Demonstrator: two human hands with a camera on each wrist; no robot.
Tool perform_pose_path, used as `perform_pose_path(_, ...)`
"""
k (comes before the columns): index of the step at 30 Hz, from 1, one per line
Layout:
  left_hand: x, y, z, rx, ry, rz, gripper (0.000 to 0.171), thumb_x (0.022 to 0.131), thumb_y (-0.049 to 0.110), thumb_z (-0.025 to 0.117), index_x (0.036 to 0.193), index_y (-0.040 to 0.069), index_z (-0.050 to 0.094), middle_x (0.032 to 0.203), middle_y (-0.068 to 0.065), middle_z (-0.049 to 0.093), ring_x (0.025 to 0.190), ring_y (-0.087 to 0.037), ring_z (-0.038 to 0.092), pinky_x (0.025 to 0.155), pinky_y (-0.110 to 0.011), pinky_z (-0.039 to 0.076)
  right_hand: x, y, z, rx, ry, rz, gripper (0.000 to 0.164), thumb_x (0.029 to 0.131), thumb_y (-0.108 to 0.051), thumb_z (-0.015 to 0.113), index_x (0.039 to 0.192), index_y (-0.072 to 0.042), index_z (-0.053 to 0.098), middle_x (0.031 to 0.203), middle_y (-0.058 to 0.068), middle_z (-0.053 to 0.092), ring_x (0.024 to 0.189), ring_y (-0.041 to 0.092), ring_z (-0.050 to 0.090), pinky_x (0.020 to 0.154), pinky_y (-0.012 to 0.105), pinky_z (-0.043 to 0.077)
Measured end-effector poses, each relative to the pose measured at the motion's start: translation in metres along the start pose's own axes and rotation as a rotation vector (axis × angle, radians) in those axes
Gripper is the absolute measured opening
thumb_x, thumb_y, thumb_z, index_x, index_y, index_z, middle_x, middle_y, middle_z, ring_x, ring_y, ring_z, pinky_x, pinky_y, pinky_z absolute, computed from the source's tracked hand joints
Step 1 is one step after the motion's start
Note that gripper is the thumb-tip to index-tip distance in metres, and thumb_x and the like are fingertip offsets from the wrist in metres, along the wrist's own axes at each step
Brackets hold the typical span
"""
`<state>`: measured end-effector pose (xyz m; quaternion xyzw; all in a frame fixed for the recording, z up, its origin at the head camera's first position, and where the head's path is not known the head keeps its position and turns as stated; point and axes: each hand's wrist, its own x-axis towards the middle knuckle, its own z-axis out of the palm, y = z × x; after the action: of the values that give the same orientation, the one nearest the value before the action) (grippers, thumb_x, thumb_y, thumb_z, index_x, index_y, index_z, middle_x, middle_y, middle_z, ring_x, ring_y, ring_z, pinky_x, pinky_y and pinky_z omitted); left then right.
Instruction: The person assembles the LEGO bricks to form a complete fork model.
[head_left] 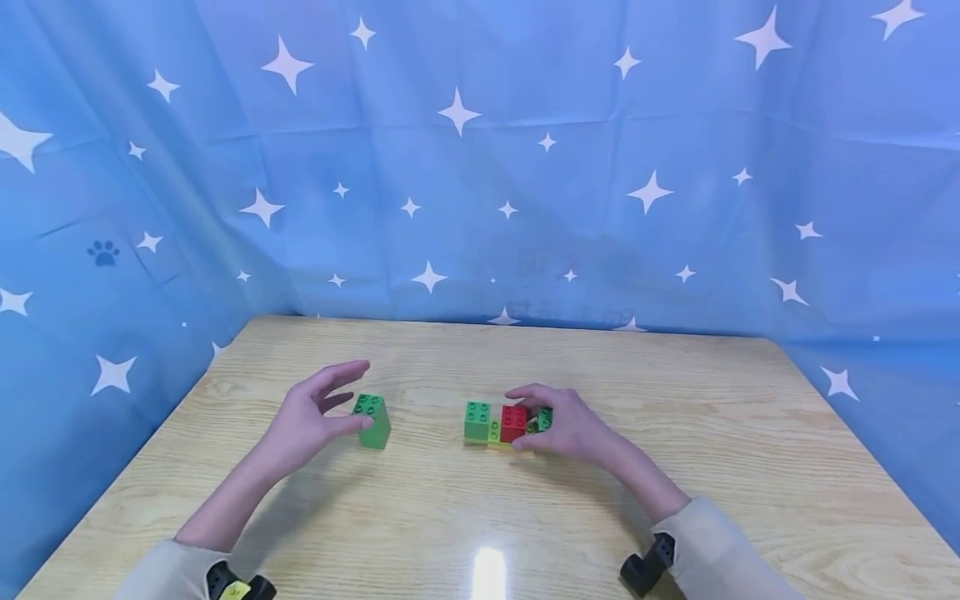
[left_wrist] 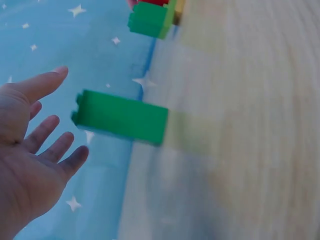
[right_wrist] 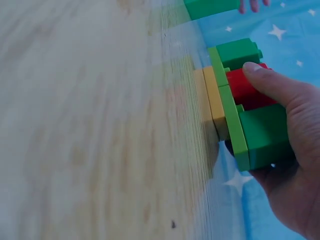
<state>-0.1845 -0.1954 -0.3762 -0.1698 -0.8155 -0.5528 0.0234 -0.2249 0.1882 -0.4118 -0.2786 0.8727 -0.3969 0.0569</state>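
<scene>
A tall green toy block [head_left: 375, 427] with studs on top stands upright on the table. My left hand [head_left: 315, 412] is beside it with thumb and fingers spread; the left wrist view shows a gap between this hand [left_wrist: 35, 145] and the block [left_wrist: 120, 116]. To the right is a building-block assembly: a red brick [head_left: 513, 423] between two green bricks, on lime-green pieces [right_wrist: 234, 127] with a yellow-orange piece [right_wrist: 215, 102] beneath. My right hand [head_left: 566, 425] pinches the red brick [right_wrist: 245, 89], thumb on its near side; its other fingertips are partly hidden behind the bricks.
A wooden table [head_left: 480, 508] carries the blocks. Behind it and at both sides hangs a blue curtain [head_left: 480, 183] with white stars. Light glares off the table's near part.
</scene>
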Motion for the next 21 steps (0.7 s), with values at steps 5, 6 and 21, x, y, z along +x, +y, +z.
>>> perform_pose_path(5, -0.004, -0.019, -0.002, -0.058, -0.008, -0.018, 0.071, 0.085, -0.002, 0.081, 0.148, 0.0, 0.048, 0.149, -0.019, 0.051, 0.137, -0.038, 0.047, 0.101, -0.041, 0.052, 0.0, 0.001, 0.002, -0.001, 0.005, -0.003, 0.066, 0.081, -0.027, 0.089, 0.138, -0.007, 0.063, 0.12, 0.01, 0.072, 0.111, 0.028, 0.065, 0.091, 0.043, 0.053)
perform_pose_path(6, -0.004, -0.021, -0.002, -0.07, -0.015, -0.027, 0.071, 0.085, -0.002, 0.08, 0.148, 0.0, 0.048, 0.149, -0.021, 0.051, 0.136, -0.039, 0.048, 0.1, -0.038, 0.053, 0.0, 0.001, 0.002, -0.002, 0.005, -0.006, 0.065, 0.081, -0.026, 0.089, 0.137, -0.007, 0.063, 0.119, 0.009, 0.072, 0.109, 0.027, 0.066, 0.089, 0.042, 0.053)
perform_pose_path(21, -0.003, -0.037, 0.009, -0.081, -0.057, -0.103, 0.061, 0.088, -0.001, 0.077, 0.143, -0.006, 0.051, 0.127, -0.023, 0.065, 0.115, -0.035, 0.065, 0.086, -0.029, 0.058, 0.002, -0.003, 0.005, -0.033, -0.002, 0.058, 0.046, 0.083, -0.019, 0.086, 0.124, -0.009, 0.071, 0.103, -0.003, 0.072, 0.097, 0.016, 0.064, 0.084, 0.038, 0.052)
